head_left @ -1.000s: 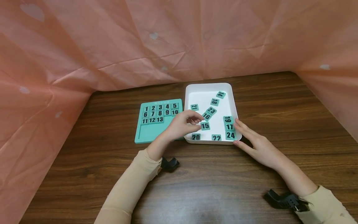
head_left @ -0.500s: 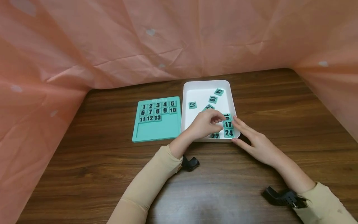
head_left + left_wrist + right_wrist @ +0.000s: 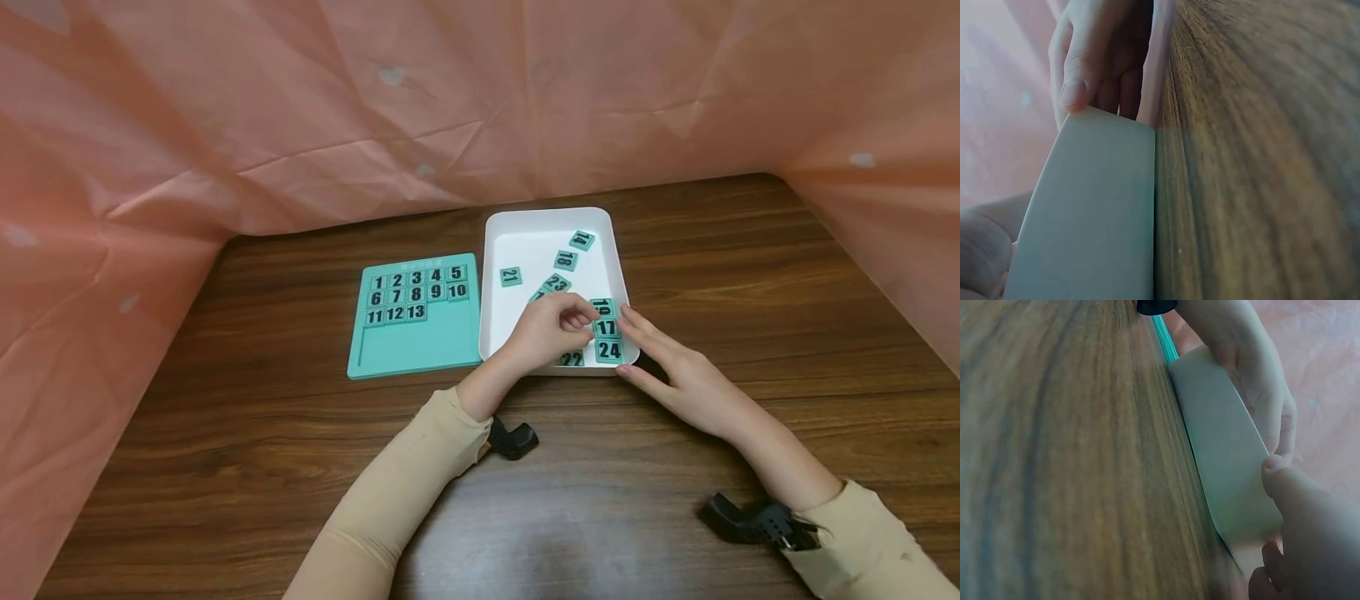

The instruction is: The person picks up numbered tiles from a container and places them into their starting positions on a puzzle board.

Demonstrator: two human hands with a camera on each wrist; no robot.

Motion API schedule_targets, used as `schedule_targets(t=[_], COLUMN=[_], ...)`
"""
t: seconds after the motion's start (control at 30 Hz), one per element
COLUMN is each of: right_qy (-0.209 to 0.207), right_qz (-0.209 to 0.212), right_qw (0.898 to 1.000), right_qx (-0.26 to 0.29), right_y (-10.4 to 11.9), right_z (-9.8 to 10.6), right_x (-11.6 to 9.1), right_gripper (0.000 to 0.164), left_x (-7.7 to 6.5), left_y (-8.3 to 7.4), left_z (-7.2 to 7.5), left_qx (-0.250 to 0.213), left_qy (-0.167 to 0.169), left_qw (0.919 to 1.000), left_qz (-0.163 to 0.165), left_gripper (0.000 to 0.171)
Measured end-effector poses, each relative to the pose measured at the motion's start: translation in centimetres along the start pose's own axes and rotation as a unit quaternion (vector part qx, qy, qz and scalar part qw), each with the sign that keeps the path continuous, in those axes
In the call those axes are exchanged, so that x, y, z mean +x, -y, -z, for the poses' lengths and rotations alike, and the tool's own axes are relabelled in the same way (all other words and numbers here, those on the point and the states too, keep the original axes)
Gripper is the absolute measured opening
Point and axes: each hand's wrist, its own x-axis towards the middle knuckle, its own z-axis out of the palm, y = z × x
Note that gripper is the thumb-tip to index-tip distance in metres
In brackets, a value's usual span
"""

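Note:
In the head view my left hand (image 3: 551, 332) hangs over the white tray (image 3: 498, 227), fingers bent and thumb apart from the forefinger. Its fingertips are by the number tiles 19 (image 3: 602, 308) and 17 (image 3: 606, 328); I see nothing between them. Tile 24 (image 3: 609, 351) lies just below these. With thumb and fingers, my right hand (image 3: 693, 387) holds the tray's near right corner. In the right wrist view, the right thumb (image 3: 1277, 469) touches the tray's rim. The left hand partly covers tile 22 (image 3: 572, 359) and a tile beside tile 23 (image 3: 556, 283).
Left of the tray lies a turquoise number board (image 3: 420, 350) with tiles 1 to 13 set in rows. Tiles 14 (image 3: 581, 241), 18 (image 3: 566, 261) and 21 (image 3: 511, 277) lie in the tray. A pink curtain (image 3: 420, 108) stands behind the wooden table (image 3: 240, 400).
My left hand has moved right across the tray, from near tile 15 to near tiles 19 and 17. My right hand stays at the corner. The whole view has shifted slightly.

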Motion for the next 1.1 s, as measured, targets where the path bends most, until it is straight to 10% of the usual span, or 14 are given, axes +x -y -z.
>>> schedule_targets(t=[0.5, 1.1], right_qy=[0.005, 0.01], right_qz=[-0.009, -0.014], right_qw=[1.0, 1.0], right_qx=[0.01, 0.01], right_y=[0.1, 0.3], right_z=[0.1, 0.1], right_x=[-0.4, 0.0], right_gripper=[0.062, 0.062], left_x=[-0.2, 0.9], left_y=[-1.3, -4.1], left_z=[0.2, 6.2], left_qx=[-0.008, -0.09], left_qy=[0.0, -0.052], left_qw=[0.9999, 0.9945], left_qz=[-0.007, 0.009], left_gripper=[0.018, 0.02])
